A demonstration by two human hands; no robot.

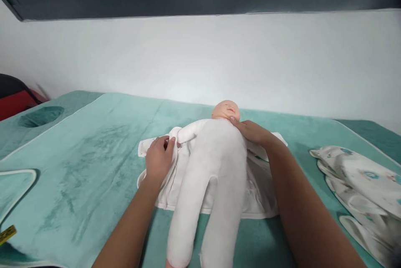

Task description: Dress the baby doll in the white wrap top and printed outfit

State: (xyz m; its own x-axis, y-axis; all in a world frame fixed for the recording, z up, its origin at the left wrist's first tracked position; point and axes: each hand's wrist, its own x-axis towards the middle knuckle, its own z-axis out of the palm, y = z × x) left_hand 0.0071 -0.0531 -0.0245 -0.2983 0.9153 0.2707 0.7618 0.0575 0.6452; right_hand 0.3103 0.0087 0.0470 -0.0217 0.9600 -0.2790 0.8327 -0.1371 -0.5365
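A baby doll point(216, 151) in white clothing lies on its back, its legs pointing towards me. Spread beneath its upper body is a white baby shirt point(169, 195). At the doll's left-of-view arm, my left hand point(159, 157) is closed, with thumb and fingers pinching the shirt's fabric beside the end of the doll's sleeve. My right hand point(252, 131) grips the doll at the shoulder and neck, a digit lying just below its chin. Its other fingers are mostly hidden. Part of the shirt's far sleeve shows behind my right wrist.
A teal padded mat point(94, 167) covers the surface up to a white wall point(188, 59). Folded patterned baby clothes point(363, 188) lie at the right. A red and black item point(15, 98) stands far left, and a yellow tag point(8, 233) is at the lower left.
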